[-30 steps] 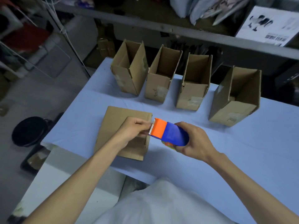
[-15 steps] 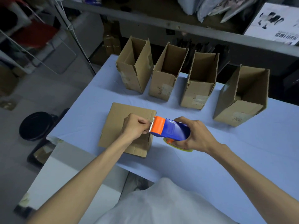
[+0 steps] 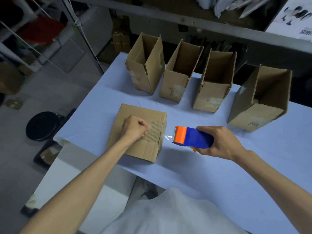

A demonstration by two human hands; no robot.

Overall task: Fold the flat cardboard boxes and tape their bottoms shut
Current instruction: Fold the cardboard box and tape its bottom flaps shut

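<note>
A cardboard box [image 3: 133,146] lies bottom-up near the table's left front edge. My left hand [image 3: 135,128] rests on its upper face with fingers curled, pinching the end of a clear tape strip [image 3: 156,132] against the cardboard. The strip runs right, over the box edge, to a blue and orange tape dispenser [image 3: 192,137]. My right hand [image 3: 217,142] grips the dispenser's blue body, just right of the box and a little above the table.
Several folded boxes stand open-topped in a row at the back of the light blue table [image 3: 219,166], the nearest box [image 3: 258,102] at right. A black bin [image 3: 43,125] sits on the floor left. Shelving runs behind the table.
My right hand has pulled the dispenser rightward off the box, drawing out a strip of tape. My left hand stayed on the box, holding the tape end down.
</note>
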